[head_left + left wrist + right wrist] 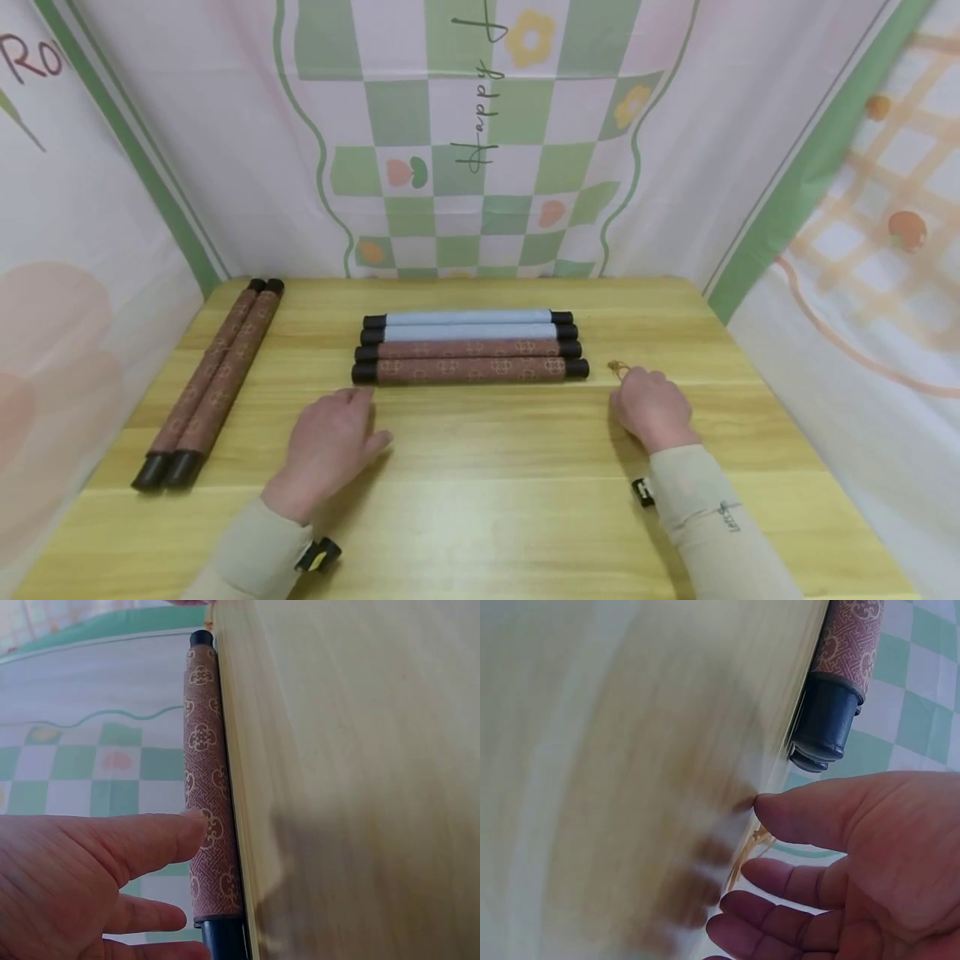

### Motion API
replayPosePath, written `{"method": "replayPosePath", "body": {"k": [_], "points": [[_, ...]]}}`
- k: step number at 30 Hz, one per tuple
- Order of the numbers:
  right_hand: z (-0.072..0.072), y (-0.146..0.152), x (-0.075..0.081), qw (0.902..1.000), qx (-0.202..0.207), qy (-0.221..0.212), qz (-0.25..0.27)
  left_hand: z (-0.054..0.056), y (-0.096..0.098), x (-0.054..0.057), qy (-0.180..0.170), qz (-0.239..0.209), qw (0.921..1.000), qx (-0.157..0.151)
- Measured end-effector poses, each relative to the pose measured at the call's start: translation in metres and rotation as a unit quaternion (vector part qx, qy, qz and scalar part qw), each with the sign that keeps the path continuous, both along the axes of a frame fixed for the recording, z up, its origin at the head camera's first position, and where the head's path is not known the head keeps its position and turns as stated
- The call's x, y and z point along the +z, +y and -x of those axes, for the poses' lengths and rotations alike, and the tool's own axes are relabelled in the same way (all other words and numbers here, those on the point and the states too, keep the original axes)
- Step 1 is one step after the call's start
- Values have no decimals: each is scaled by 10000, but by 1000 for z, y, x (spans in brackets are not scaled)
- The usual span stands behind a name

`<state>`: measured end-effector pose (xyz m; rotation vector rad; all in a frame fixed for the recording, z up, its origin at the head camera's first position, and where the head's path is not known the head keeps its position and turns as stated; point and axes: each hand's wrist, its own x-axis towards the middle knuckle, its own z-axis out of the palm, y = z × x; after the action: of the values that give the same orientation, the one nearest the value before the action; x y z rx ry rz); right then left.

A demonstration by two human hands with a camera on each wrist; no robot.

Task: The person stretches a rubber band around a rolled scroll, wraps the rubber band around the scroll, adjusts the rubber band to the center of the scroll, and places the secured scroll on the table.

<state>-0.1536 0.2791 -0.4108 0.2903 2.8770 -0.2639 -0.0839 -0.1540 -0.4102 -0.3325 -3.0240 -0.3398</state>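
Tabletop (510,442): yellowish, wood-grained, across the frame's lower middle
Back cloth (405,117): checked green and white, flower-printed, top centre
Left cloth (60,200): white, pink-printed, green-edged, left side
Right cloth (847,308): white, orange-latticed, green-edged, right side
Glare (465,517): soft, bottom centre

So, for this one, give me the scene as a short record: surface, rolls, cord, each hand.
surface: wood-grain table
centre: two pale blue rolls behind two reddish-brown patterned rolls, side by side
left side: slanted pair of similar patterned rolls
roll ends: black on all six
cord: thin, right of the centre rolls
left hand: holding nothing, by the front roll's left end; contact unclear
right hand: at the cord, thumb apart from fingers; contact unclear
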Motion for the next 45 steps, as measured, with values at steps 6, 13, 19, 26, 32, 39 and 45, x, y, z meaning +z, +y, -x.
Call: {"method": "replayPosePath", "body": {"k": [6,13,19,26,32,39,45], "points": [[3,3,-1,10000,7,8,21,0,3,0,85,25,9999,-94],[9,7,-1,9999,103,25,102,-1,5,0,122,70,9998,-167],[15,8,-1,9995,285,-95,6,-2,7,-2,127,88,9996,-226],[19,8,-3,9993,306,-199,-86,-3,10,-1,108,77,9996,-260],[17,10,-1,10000,57,-7,8,-4,11,1,119,59,9995,-273],[14,3,15,9967,-88,745,321,-3,13,0,357,-109,9984,-424],[9,-10,31,9912,87,1195,567,-3,16,0,624,-241,9960,-589]]}}
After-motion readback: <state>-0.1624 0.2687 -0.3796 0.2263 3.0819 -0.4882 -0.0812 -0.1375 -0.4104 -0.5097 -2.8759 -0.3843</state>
